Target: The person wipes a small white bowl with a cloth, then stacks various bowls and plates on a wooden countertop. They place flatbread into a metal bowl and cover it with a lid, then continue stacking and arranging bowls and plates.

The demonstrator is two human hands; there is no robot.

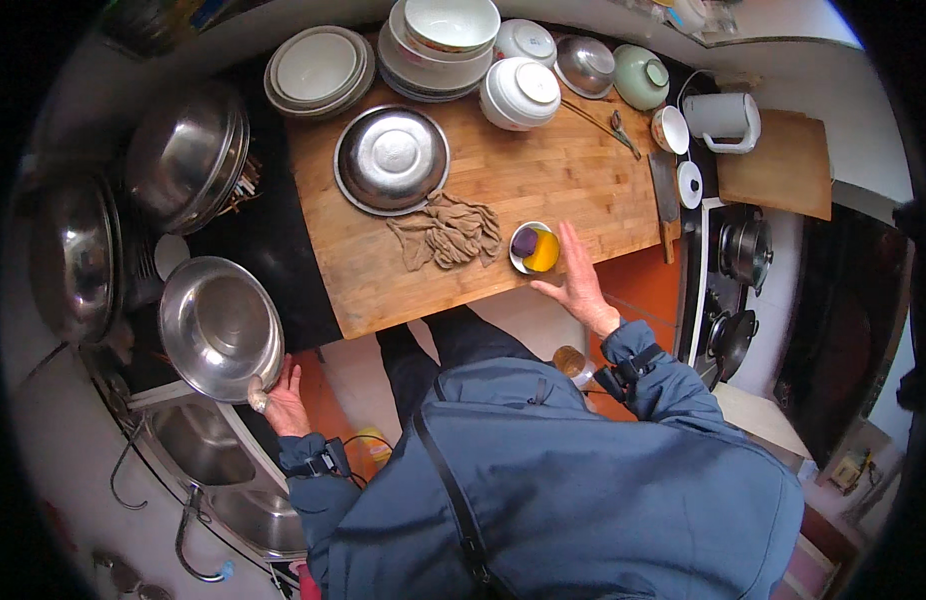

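My left hand grips the near edge of a shiny steel basin, thumb over its rim and fingers outside it. The basin is tilted, and its hollow side shows with nothing in it. On the right, my right hand is open, fingers stretched out, just beside a small white bowl. Inside that bowl lie a purple piece and a yellow piece; I cannot tell what they are. A crumpled brown cloth lies left of the bowl on the wooden board.
An upturned steel basin sits on the board, with stacked white bowls behind. A cleaver lies along the board's right edge, near a white kettle. Large steel pans stand at the left, above a double sink.
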